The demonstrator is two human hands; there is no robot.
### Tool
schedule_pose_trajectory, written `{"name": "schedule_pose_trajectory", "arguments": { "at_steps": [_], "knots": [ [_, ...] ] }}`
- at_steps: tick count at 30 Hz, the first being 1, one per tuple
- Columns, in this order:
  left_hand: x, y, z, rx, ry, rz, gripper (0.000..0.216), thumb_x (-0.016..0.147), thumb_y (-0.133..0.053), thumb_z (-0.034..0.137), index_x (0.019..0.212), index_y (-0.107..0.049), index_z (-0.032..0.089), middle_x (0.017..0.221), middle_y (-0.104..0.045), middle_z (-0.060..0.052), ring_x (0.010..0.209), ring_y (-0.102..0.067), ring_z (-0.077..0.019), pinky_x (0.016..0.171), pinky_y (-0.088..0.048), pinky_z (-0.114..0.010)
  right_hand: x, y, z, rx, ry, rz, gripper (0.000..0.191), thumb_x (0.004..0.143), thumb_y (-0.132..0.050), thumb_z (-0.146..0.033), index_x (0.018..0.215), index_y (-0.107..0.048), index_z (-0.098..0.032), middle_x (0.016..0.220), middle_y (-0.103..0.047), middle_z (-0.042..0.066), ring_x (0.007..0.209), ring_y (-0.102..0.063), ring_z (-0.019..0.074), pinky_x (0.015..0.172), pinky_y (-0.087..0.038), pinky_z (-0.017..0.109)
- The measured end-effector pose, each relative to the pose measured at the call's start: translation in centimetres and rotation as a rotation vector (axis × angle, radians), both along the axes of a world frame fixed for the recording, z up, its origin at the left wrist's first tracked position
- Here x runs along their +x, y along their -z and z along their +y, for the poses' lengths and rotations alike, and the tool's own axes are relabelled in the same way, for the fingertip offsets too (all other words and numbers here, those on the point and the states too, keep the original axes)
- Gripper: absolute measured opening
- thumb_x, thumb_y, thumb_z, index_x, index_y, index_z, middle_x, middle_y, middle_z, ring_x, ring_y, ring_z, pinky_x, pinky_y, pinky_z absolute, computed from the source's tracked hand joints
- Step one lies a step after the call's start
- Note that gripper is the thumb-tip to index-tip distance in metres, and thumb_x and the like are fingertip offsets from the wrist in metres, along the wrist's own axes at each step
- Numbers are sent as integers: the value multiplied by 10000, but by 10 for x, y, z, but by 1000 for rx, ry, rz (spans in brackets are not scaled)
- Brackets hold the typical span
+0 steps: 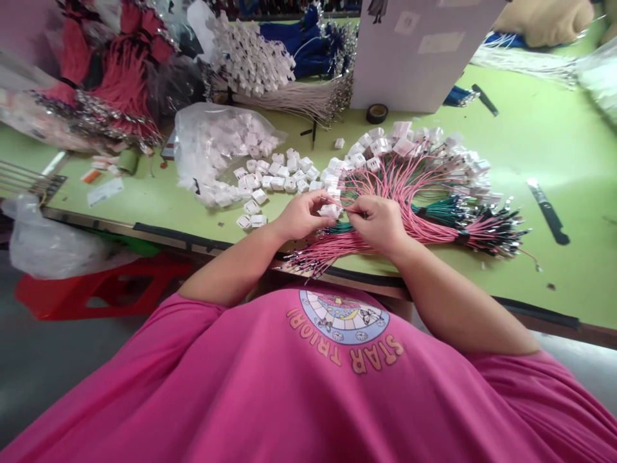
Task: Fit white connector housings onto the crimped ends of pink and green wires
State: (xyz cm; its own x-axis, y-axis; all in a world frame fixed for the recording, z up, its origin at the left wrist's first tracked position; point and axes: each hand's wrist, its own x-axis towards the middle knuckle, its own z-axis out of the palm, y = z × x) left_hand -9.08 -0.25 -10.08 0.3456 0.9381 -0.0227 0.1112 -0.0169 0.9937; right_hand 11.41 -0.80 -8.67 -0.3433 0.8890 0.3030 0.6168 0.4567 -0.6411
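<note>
My left hand is closed in a pinch on a small white plastic connector at the near edge of the green table. My right hand is closed too, pinching a thin pink wire against that connector. Under both hands lies a bundle of loose pink wires with metal tips. To the right, a curved heap of pink and green wires fitted with white connectors fans out. Loose white connectors lie scattered left of my hands.
A clear bag of white connectors sits at the left. Red cords, white cords and blue cords pile at the back. A white box, a tape roll, a black knife and a red stool are nearby.
</note>
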Motion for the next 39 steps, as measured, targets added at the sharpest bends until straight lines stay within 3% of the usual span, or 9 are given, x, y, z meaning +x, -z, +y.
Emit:
{"name": "schedule_pose_trajectory", "arguments": {
  "at_steps": [5,12,18,23,28,30,32,37,39],
  "knots": [
    [2,1,-2,-16,36,11,532,558,-912,441,939,-711,128,935,-725,-73,808,-636,-141,807,-512,-319,-5,8,-1,25,-55,-56,198,807,-516,-175,662,-651,-186,721,-684,46,714,-608,168,693,-426,284],
    [2,5,3,26,-45,56,567,557,-905,487,955,-739,119,925,-733,-79,780,-625,-136,766,-503,-304,-6,3,1,-29,4,-5,162,820,-538,-189,788,-697,-179,769,-698,44,724,-602,170,715,-429,286],
    [5,6,4,-16,-14,26,590,523,-923,477,948,-740,111,825,-712,-51,697,-590,-109,696,-483,-277,-5,5,5,-17,-1,-72,166,819,-505,-166,747,-654,-170,762,-679,66,735,-602,184,720,-427,306],
    [-2,-3,8,-28,11,-72,521,602,-900,442,971,-718,123,948,-730,-72,812,-654,-130,778,-517,-281,2,-5,-3,155,-49,100,183,844,-503,-157,861,-682,-189,898,-724,72,842,-647,189,769,-488,324],
    [-9,-5,7,-54,25,-76,491,658,-878,397,1038,-712,134,942,-742,-60,779,-661,-115,751,-529,-264,-11,-19,-36,144,-322,102,280,844,-551,-163,1094,-677,-162,781,-704,22,672,-605,129,662,-477,269],
    [-9,-4,7,-38,16,-76,478,670,-872,407,1035,-720,139,982,-747,-68,821,-675,-122,784,-535,-269,-16,-20,-45,126,-492,43,256,891,-527,-179,1075,-704,-154,807,-716,40,704,-618,131,685,-477,266],
    [-9,-3,7,-47,10,-79,489,659,-878,419,1029,-724,138,993,-752,-73,844,-687,-132,813,-540,-282,-16,-19,-45,125,-550,13,266,924,-484,-185,969,-744,-159,813,-723,55,728,-626,135,691,-469,265],
    [-9,-1,9,-120,-13,-118,529,593,-916,399,1014,-727,141,965,-759,-66,829,-700,-138,837,-551,-305,7,-20,-17,11,-77,-18,268,862,-538,-234,917,-794,-176,681,-700,24,598,-565,123,603,-392,263],
    [-9,-2,9,-132,-19,-124,520,592,-919,383,1010,-729,139,955,-761,-65,821,-703,-137,847,-556,-312,14,-23,-8,-43,-25,-81,281,855,-563,-276,973,-808,-205,662,-702,11,581,-562,125,594,-372,265]
  ]
}}
